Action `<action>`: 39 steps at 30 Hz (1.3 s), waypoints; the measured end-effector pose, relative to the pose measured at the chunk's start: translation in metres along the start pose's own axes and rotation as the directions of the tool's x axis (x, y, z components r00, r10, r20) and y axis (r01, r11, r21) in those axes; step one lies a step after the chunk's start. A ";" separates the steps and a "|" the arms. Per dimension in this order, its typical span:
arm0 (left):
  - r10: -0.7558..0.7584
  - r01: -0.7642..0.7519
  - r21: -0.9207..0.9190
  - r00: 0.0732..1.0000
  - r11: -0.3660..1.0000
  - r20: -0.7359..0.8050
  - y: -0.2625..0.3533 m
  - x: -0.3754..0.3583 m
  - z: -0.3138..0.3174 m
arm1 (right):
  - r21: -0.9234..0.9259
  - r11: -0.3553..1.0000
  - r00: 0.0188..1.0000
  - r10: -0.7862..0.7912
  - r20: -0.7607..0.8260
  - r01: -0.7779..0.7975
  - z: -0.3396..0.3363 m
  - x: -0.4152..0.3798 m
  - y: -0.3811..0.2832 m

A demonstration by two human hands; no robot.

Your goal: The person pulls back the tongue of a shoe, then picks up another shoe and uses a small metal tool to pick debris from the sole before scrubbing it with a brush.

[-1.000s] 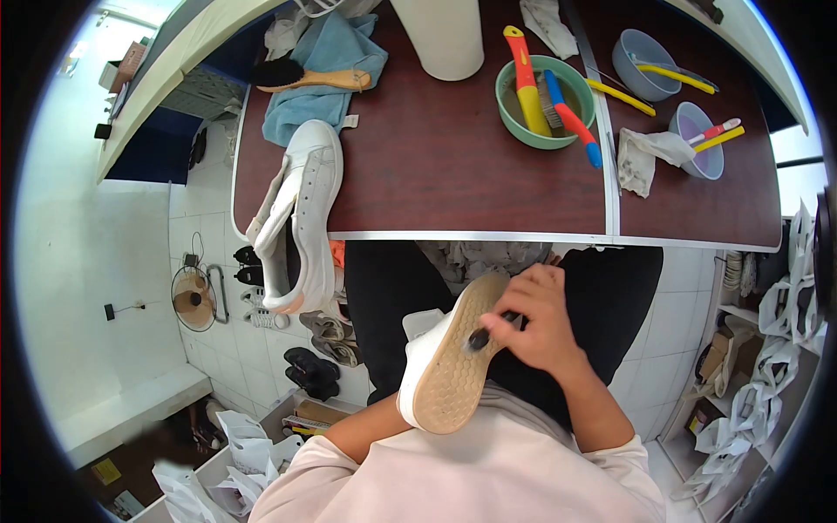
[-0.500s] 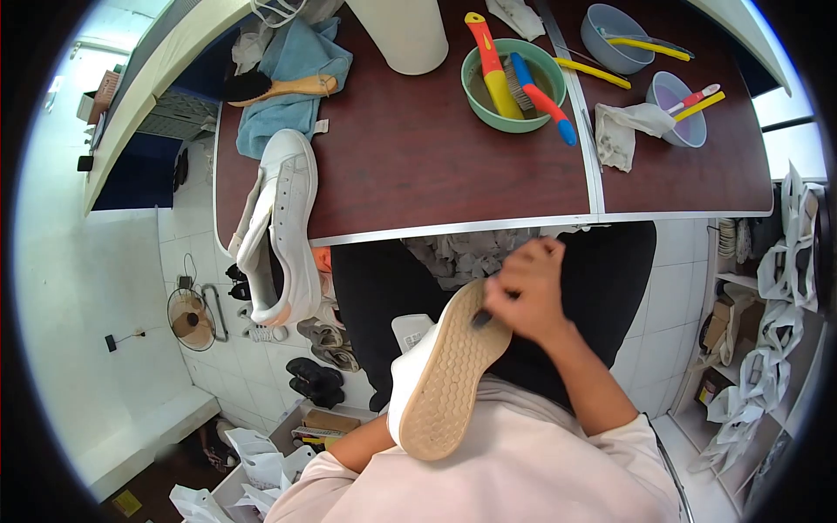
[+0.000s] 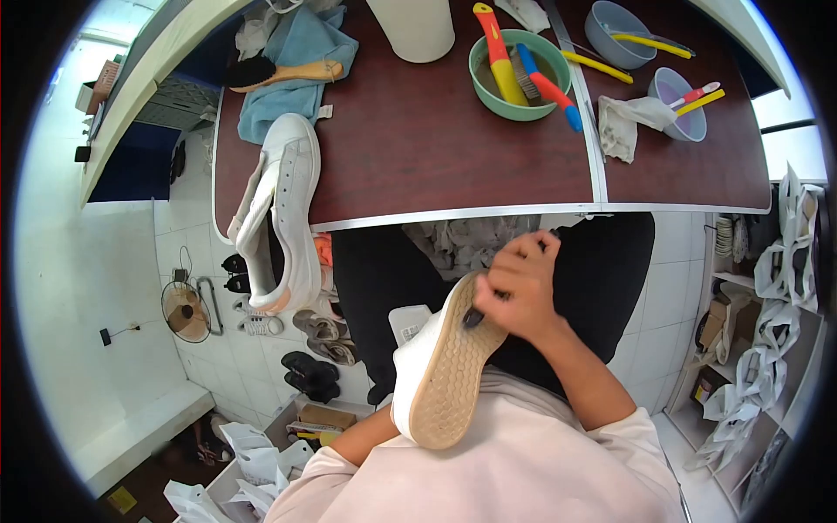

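A white shoe (image 3: 436, 375) lies across my lap with its tan patterned sole turned up toward me. My right hand (image 3: 521, 283) is closed on a small dark tool (image 3: 472, 318), whose tip rests on the front part of the sole. Only the forearm on the left shows; my left hand is hidden behind the shoe. Another white shoe (image 3: 292, 209), without laces, lies on its side at the table's left front edge, partly overhanging it.
On the brown table (image 3: 418, 166) stand a green bowl (image 3: 479, 83) with brushes, two bluish bowls (image 3: 610, 52), a white container (image 3: 414, 30), a blue cloth (image 3: 305, 48) and a wooden brush (image 3: 305, 71). A fan (image 3: 186, 312) is at the left.
My right hand and the dark tool have shifted slightly left and up along the sole. The view has moved a little, and the shoe stays in my lap.
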State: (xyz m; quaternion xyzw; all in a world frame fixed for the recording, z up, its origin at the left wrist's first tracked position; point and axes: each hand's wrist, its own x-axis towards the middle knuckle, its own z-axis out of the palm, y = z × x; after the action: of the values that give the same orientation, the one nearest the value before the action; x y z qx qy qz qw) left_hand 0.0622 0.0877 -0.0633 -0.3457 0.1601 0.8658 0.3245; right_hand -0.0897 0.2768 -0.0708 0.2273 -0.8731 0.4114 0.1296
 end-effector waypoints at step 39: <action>0.608 -0.414 0.910 0.731 0.033 0.310 0.002 0.025 0.025 | 0.108 0.975 0.981 -0.194 -0.024 0.196 -0.004 -0.008 -0.031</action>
State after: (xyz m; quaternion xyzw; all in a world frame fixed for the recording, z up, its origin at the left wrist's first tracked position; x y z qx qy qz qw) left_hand 0.0346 0.1097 -0.0626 -0.0666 0.7805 0.6108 0.1152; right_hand -0.0668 0.2651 -0.0507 0.3160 -0.8217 0.4456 0.1623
